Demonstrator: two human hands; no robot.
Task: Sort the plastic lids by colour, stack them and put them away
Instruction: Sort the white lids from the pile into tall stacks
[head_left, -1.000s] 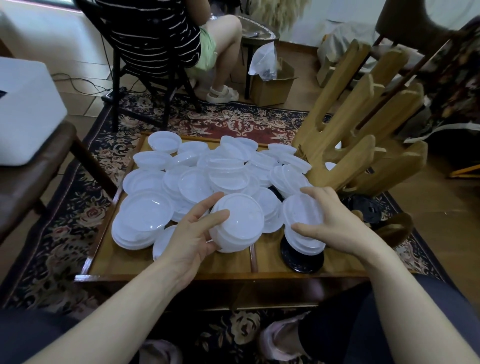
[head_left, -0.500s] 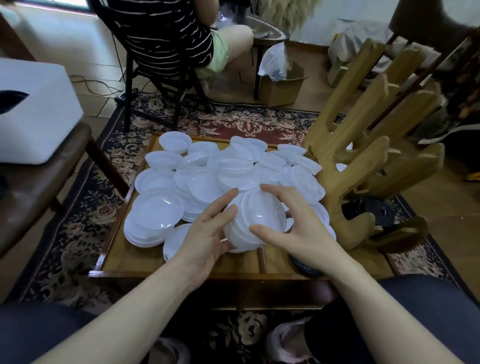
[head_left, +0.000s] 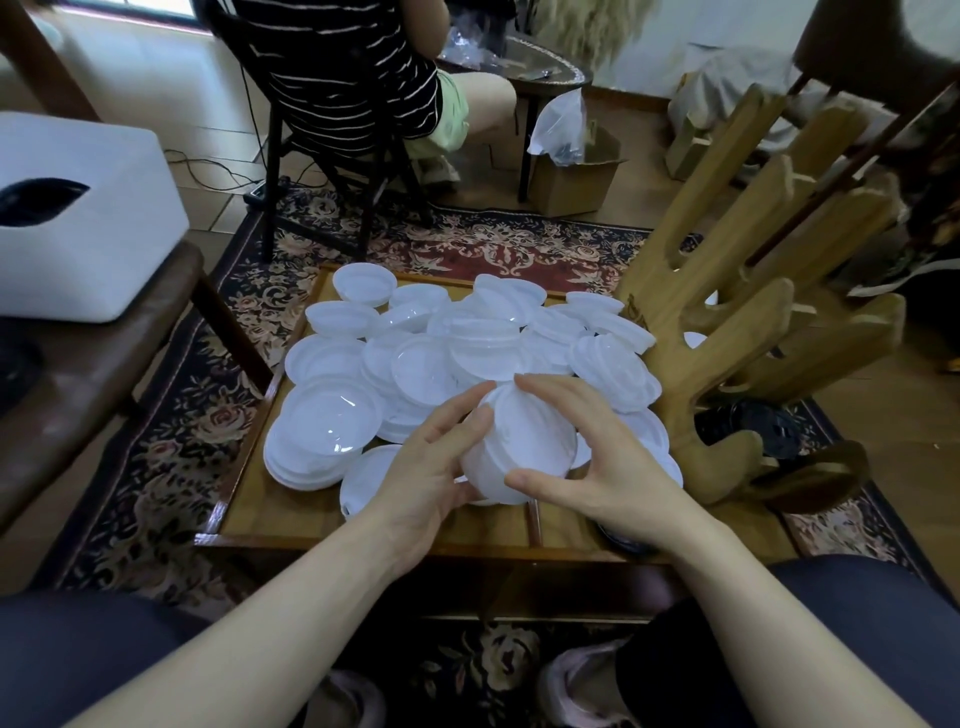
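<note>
While both hands close on it from opposite sides, the stack of white lids (head_left: 524, 447) sits just above the wooden tray table (head_left: 291, 512), near its front edge. The left hand (head_left: 426, 478) cups the left and lower side of the stack, with the fingers curled half open and the thumb along the upper rim. The right hand (head_left: 602, 467) holds the right side, its thumb pressing at the front and the fingers arched over the far edge. I think this two-sided grip serves to square the lids, so that their rims line up before the stack is set down.

How many lids are in the held stack I cannot tell, because the edges blur together; it looks like several. Behind it the loose white lids (head_left: 467, 343) cover most of the tray in overlapping heaps, roughly twenty or more, and an exact count is not possible. One smaller pile (head_left: 322, 431) lies at the left, kept apart from the heap. Of another colour I see only a few dark lids (head_left: 753, 423) at the right, under the wooden rack (head_left: 727, 291). Most of the sorting seems not yet done.
</note>
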